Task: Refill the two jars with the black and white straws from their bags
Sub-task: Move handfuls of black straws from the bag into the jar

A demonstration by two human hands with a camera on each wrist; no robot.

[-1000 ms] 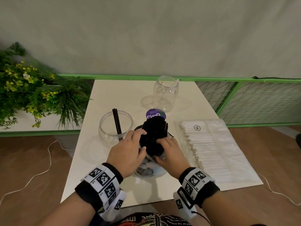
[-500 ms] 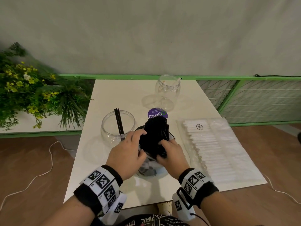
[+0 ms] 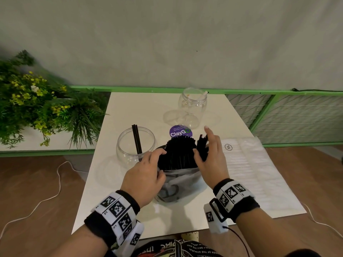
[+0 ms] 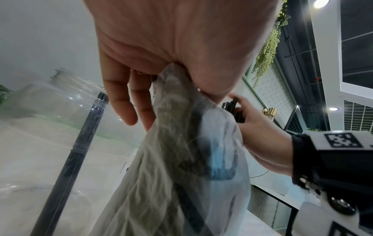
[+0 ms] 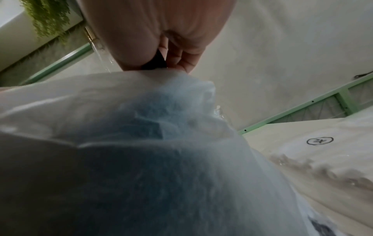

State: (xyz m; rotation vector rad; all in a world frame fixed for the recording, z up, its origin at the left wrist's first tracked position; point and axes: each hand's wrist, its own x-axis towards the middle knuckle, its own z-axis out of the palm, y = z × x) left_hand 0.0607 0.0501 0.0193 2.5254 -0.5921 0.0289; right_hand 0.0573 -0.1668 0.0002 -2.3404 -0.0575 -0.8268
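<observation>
On the white table (image 3: 130, 210) lies a flat bag of white straws (image 3: 246, 164) at the right, and a crumpled bag of black straws (image 3: 181, 154) stands at the middle between the hands. The left hand (image 3: 146, 175) grips this bag's plastic beside a wide jar (image 3: 135, 143) holding two black straws, with a narrower jar (image 3: 193, 106) farther back. The right hand (image 3: 211, 160) pinches a small bunch of black straws (image 3: 202, 147) just right of the main bundle.

Black straws (image 3: 181, 154) in a pale bag (image 3: 178, 184); purple round label (image 3: 180, 132) beyond the fingertips; black-and-white checkered wristbands (image 3: 115, 210).
</observation>
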